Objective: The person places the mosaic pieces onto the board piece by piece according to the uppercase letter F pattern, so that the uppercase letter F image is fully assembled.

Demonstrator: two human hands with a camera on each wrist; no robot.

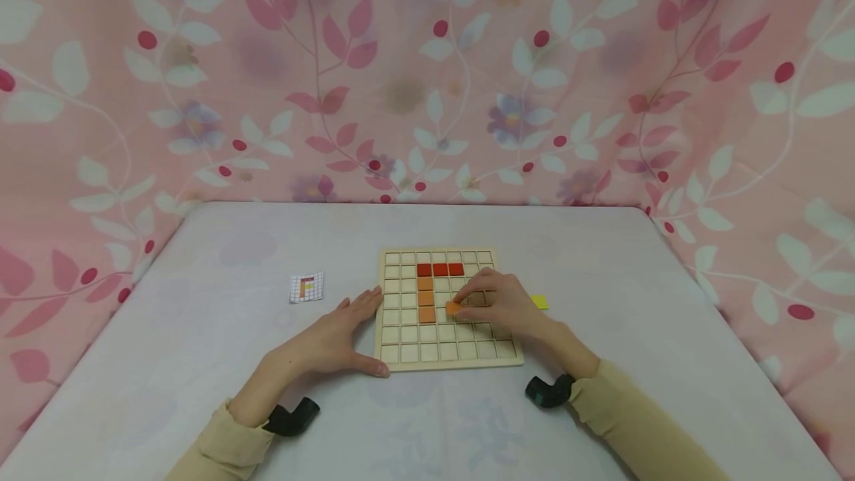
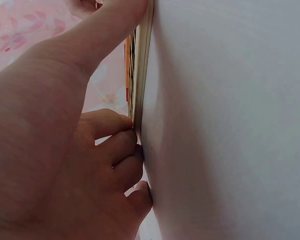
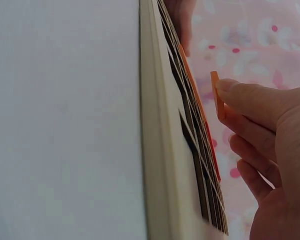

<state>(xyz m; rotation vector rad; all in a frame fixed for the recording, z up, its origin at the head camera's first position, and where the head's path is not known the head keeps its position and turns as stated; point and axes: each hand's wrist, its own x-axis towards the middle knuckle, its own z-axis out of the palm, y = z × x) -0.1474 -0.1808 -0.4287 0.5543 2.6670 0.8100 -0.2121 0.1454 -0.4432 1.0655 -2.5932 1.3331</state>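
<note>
A square wooden grid board [image 1: 398,354] lies on the table. Three red tiles [image 1: 440,269] form a row in it, and three orange tiles [image 1: 426,298] run down below the leftmost red one. Between thumb and fingertips, my right hand [image 1: 505,306] pinches another orange tile [image 3: 217,95], raised above the board just right of the orange column. My left hand [image 1: 327,340] rests at the board's left side, fingers extended, with fingertips touching its edge and the thumb at the near left corner.
Left of the board lies a small printed grid card [image 1: 306,287] with a coloured pattern. A yellow tile [image 1: 539,302] shows to the right, partly behind my right hand. Floral pink cloth [image 1: 427,95] stands behind the white table [image 1: 200,280].
</note>
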